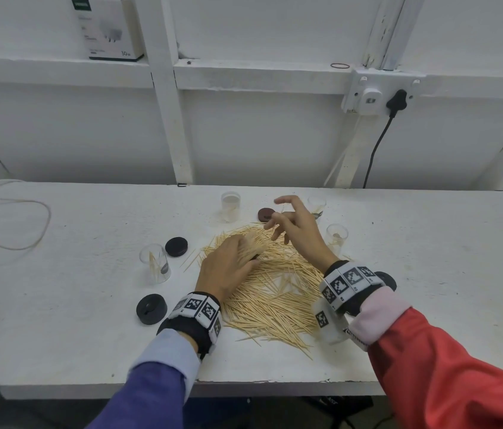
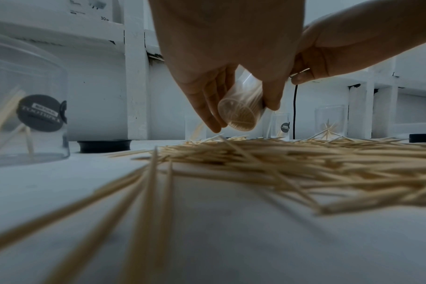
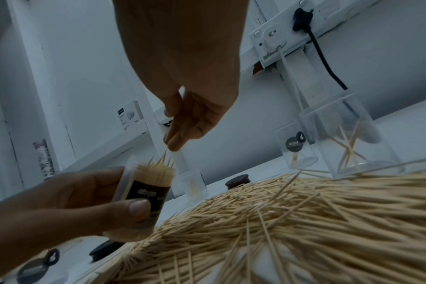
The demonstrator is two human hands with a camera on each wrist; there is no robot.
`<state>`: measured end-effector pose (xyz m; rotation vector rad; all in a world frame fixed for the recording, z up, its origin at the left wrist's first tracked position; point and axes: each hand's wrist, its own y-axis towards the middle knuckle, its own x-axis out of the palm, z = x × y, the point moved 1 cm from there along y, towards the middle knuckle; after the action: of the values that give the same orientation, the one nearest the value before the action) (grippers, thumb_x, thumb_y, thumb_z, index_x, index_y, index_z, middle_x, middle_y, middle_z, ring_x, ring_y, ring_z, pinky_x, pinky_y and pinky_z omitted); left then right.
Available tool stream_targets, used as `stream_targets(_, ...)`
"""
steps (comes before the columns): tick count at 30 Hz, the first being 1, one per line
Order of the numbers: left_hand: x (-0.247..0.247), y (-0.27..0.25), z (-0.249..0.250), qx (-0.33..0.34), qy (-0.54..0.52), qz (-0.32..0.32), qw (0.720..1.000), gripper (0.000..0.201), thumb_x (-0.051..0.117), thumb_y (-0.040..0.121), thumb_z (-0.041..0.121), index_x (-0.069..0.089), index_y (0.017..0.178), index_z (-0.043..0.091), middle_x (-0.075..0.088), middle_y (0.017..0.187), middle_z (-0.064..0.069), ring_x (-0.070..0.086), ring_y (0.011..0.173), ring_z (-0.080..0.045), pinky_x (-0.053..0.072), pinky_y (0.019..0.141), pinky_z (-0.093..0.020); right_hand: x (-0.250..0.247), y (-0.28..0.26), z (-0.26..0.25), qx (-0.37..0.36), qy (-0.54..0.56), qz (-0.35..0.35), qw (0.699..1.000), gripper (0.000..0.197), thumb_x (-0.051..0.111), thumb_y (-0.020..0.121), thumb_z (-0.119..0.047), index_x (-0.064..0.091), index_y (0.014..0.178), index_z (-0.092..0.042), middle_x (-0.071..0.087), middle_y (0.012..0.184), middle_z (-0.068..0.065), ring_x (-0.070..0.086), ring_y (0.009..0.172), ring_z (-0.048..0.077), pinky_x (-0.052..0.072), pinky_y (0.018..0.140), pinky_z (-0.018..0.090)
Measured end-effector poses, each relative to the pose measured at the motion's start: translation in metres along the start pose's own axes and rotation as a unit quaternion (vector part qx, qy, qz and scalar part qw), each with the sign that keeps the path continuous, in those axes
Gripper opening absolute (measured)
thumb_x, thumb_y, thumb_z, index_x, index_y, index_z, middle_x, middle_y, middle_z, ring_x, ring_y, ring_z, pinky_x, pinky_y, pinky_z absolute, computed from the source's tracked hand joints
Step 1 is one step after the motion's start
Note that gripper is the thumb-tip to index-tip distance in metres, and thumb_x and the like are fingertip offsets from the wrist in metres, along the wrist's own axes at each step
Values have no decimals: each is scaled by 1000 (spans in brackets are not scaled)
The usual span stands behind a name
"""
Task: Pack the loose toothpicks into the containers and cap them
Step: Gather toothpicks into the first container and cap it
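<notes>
A big heap of loose toothpicks [image 1: 275, 292] lies on the white table [image 1: 74, 335]. My left hand [image 1: 225, 270] grips a clear container [image 1: 251, 247] packed with toothpicks, tilted just above the heap's far side. The left wrist view shows its round bottom [image 2: 241, 113] between my fingers [image 2: 207, 107]. In the right wrist view its dark label [image 3: 146, 192] faces the camera, and toothpick tips stick out of its open mouth. My right hand [image 1: 296, 224] hovers just beyond the container, fingers loose and spread, holding nothing; its fingertips [image 3: 175, 142] hang above the mouth.
Clear containers holding a few toothpicks stand around the heap: left [image 1: 155, 263], back [image 1: 230, 206], back right [image 1: 316, 205] and right [image 1: 337, 236]. Black caps lie at left [image 1: 176, 246], front left [image 1: 151, 308] and behind my right wrist [image 1: 386, 278]. A brown cap [image 1: 265, 214] lies at the back.
</notes>
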<state>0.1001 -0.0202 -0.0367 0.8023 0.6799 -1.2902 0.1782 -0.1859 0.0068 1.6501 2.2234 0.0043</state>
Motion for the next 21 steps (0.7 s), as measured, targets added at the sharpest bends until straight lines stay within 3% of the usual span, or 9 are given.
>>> stream_targets(2, 1, 1, 0, 1, -2, -6, 1000, 54, 62, 86, 53, 46, 126, 19, 59, 115, 5, 59, 100, -18, 50, 83, -36, 3, -1, -1, -5, 7, 21, 1000, 21, 54, 98, -17, 47, 118, -16, 74, 79, 5, 67, 64, 21, 45, 50, 25)
stream_targets(6, 2, 0, -2, 10, -3, -6, 1000, 55, 62, 86, 54, 46, 125, 19, 58, 113, 7, 59, 97, -16, 49, 80, -33, 9, -4, 0, -24, 32, 62, 997, 11, 59, 96, -15, 57, 106, -11, 73, 75, 6, 65, 61, 18, 45, 53, 18)
stream_targets(13, 1, 0, -1, 7, -7, -5, 1000, 56, 62, 85, 54, 46, 126, 20, 58, 112, 9, 58, 96, -15, 49, 80, -34, 20, -5, 5, 7, 117, 96, 989, 6, 62, 93, -10, 67, 93, -6, 69, 88, 18, 70, 70, 27, 58, 59, 33)
stream_targets(15, 1, 0, -1, 8, -8, -4, 1000, 55, 62, 85, 55, 46, 126, 21, 58, 112, 9, 59, 96, -15, 50, 80, -34, 21, -5, 6, 7, 107, 90, 990, 9, 64, 92, -12, 69, 92, -4, 70, 83, 11, 69, 72, 20, 56, 61, 29)
stream_targets(18, 0, -1, 0, 8, -12, -2, 1000, 53, 63, 85, 54, 46, 125, 22, 58, 111, 10, 58, 94, -14, 49, 79, -33, 22, -8, 7, 12, 90, 88, 992, 10, 70, 87, -14, 73, 91, -5, 69, 79, -3, 62, 74, 0, 47, 64, 13)
stream_targets(21, -2, -2, 2, 8, -17, 4, 1000, 53, 62, 86, 52, 46, 126, 21, 59, 113, 9, 59, 97, -15, 48, 79, -33, 23, -8, 15, 37, 90, 89, 991, 13, 76, 82, -21, 76, 89, -9, 69, 85, -5, 60, 83, 7, 46, 75, 15)
